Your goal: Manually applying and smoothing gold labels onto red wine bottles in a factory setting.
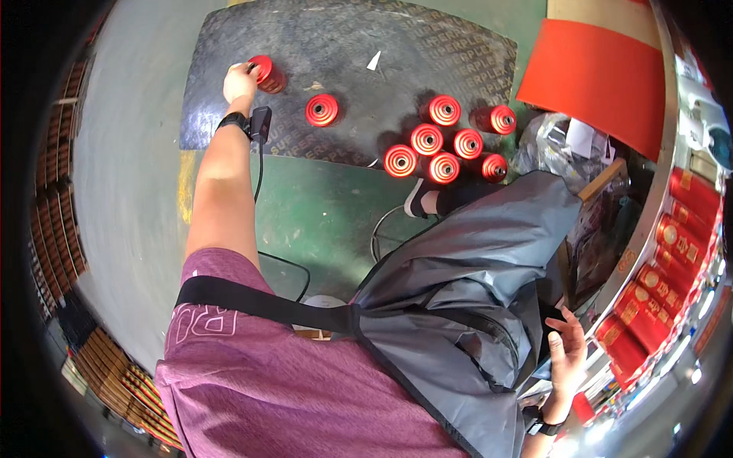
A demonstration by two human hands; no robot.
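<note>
Far out to the left, my left hand (240,82) is closed around a red canister (272,79) that leans a little on the dark board (229,122). One more red canister (322,110), topped with concentric rings and a dark centre, stands apart to its right. Farther right, several like it form a loose cluster around a canister (427,139). My right hand (567,355) is low on the right, fingers apart and slightly bent, beside the grey apron (458,298). Nothing shows in it.
A dark cable (260,172) hangs from a small black device at my left wrist. A white scrap (373,60) lies on the board. To the right are a clear plastic bag (546,137), an orange-red panel (595,84) and a shelf of red cylinders (649,301).
</note>
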